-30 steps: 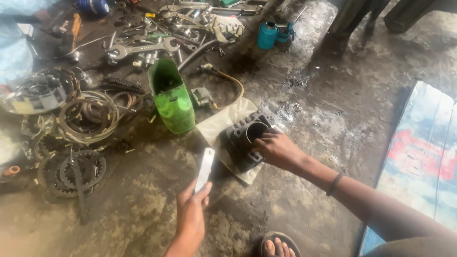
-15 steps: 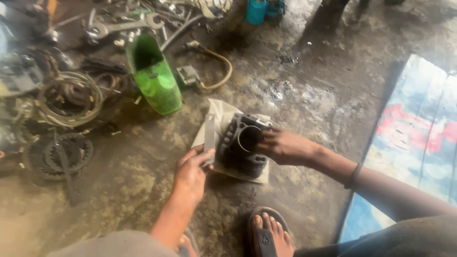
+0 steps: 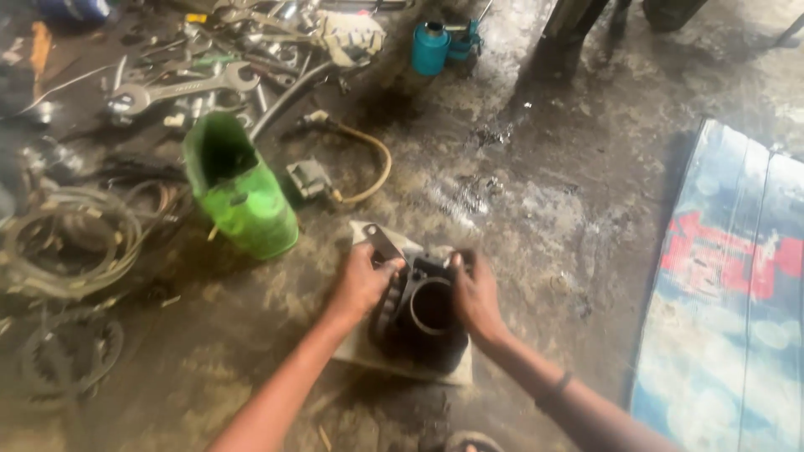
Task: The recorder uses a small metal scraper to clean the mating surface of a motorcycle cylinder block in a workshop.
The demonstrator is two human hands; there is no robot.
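A dark, greasy engine cylinder block (image 3: 423, 314) with a round bore stands on a piece of pale cardboard (image 3: 368, 356) on the wet concrete floor. My left hand (image 3: 362, 283) grips its left side and also holds a flat pale strip (image 3: 383, 243) that sticks up past the fingers. My right hand (image 3: 474, 295) clasps the right side of the block, the thumb at its top edge. A dark band sits on my right wrist.
A cut-open green plastic can (image 3: 239, 192) lies left of the block. Spanners (image 3: 180, 84), cables, rings and a sprocket (image 3: 63, 351) litter the floor at left. A teal can (image 3: 431, 46) stands at the top. A blue printed mat (image 3: 729, 293) lies right.
My left hand, which held the pale strip above the floor, has come up to the block and now grips its left side. The view has shifted closer over the block.
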